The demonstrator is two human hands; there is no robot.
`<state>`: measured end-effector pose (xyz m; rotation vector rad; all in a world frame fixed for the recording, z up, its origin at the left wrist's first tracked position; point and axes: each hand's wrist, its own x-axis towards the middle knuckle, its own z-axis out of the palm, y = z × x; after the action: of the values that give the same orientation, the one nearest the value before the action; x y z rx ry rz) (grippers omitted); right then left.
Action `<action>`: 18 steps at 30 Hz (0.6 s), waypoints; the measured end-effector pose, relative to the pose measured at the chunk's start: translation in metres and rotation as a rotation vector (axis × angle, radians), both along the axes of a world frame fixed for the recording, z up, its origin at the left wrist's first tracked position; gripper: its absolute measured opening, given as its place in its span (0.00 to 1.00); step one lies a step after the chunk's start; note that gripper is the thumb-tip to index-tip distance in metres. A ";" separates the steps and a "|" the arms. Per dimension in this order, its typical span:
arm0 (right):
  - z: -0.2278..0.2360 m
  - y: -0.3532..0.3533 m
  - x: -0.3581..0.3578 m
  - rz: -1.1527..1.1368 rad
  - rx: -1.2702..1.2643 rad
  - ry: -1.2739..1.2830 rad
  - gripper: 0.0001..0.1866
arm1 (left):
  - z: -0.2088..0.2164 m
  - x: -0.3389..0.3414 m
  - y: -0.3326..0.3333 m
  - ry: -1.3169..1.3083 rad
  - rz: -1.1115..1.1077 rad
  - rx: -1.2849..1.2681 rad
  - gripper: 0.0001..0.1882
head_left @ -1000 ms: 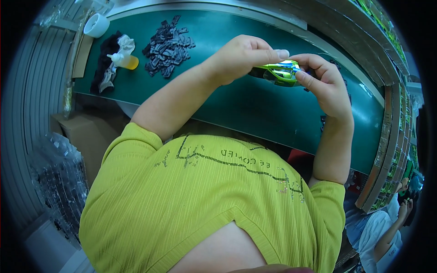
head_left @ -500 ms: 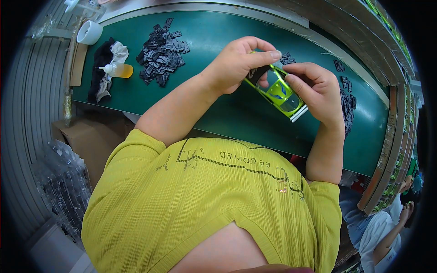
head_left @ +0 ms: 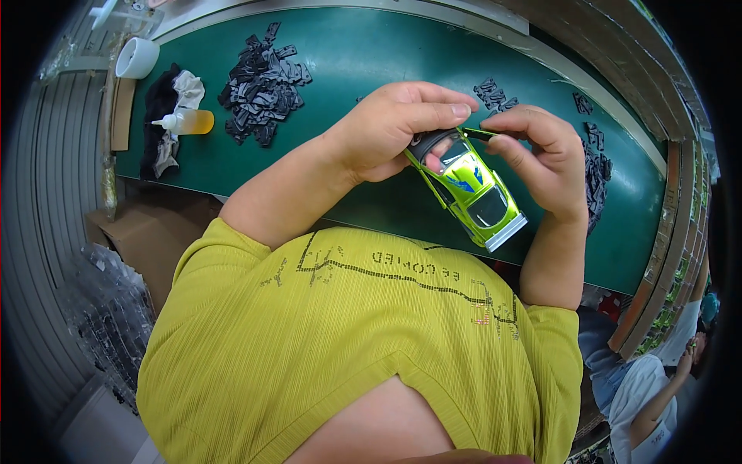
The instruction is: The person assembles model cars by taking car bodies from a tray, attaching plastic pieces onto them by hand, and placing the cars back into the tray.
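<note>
1. Holding is done by both hands at once: the left hand [head_left: 386, 135] is closed around the front end of a lime-green toy car [head_left: 468, 189], thumb under, fingers curled over its nose.
2. The right hand [head_left: 541, 158] is closed in a pinch on a thin dark part [head_left: 481, 134] at that same front end, its fingertips touching the car near the left hand's fingertips.
3. The step in hand is judged to be the fitting of that small part to the car's front; it does not look fully seated yet.
4. The next move seems to call for a steady grip from the left hand and a fine, well-aligned press from the right, since the part is slim and could slip or bend.
5. The car is held in the air above the near edge of the green work surface [head_left: 363, 54], tilted, with its rear pointing toward the person's right.
6. Its body is glossy green with a blue mark on the roof, tinted windows, and a pale grey rear end.
7. A pile of dark parts [head_left: 263, 85] lies near the far left corner of the surface, and a small bottle of yellow liquid [head_left: 185, 121] lies beside it.
8. More dark parts [head_left: 595, 166] are spread toward the right edge.
</note>
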<state>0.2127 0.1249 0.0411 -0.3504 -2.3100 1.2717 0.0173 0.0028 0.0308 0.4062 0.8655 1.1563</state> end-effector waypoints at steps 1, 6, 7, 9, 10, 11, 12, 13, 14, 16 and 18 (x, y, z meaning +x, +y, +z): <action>-0.004 0.000 0.001 0.001 0.006 0.018 0.07 | 0.000 0.000 0.000 -0.002 0.001 0.002 0.21; -0.011 -0.005 0.002 -0.015 0.005 0.073 0.07 | 0.002 0.000 -0.001 -0.017 0.007 -0.017 0.21; -0.011 -0.006 0.002 -0.023 0.006 0.073 0.08 | 0.002 0.000 -0.001 -0.020 0.006 -0.016 0.21; -0.011 -0.006 0.000 -0.028 0.006 0.074 0.08 | 0.000 -0.001 -0.001 -0.019 0.018 -0.027 0.21; -0.011 -0.006 0.000 -0.035 0.034 0.074 0.08 | 0.000 -0.001 -0.001 -0.019 0.019 -0.027 0.21; -0.011 -0.007 -0.001 -0.042 0.061 0.074 0.07 | 0.000 -0.002 -0.001 -0.016 0.014 -0.030 0.20; -0.010 -0.007 -0.002 -0.040 0.059 0.074 0.07 | 0.000 -0.002 -0.001 -0.013 0.009 -0.032 0.20; -0.006 -0.008 -0.002 -0.042 0.143 0.083 0.06 | 0.000 -0.002 -0.001 -0.013 0.011 -0.034 0.20; -0.004 -0.009 -0.002 -0.042 0.227 0.094 0.05 | 0.001 -0.001 -0.002 -0.020 0.005 -0.037 0.20; -0.005 -0.010 -0.002 -0.046 0.197 0.081 0.05 | 0.000 0.000 -0.002 -0.028 0.005 -0.040 0.20; -0.008 -0.009 -0.003 -0.049 0.169 0.072 0.04 | -0.003 0.000 0.000 -0.061 -0.021 -0.022 0.20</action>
<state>0.2101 0.1164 0.0329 -0.2971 -2.3136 1.0396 0.0170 0.0027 0.0274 0.3595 0.8189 1.1327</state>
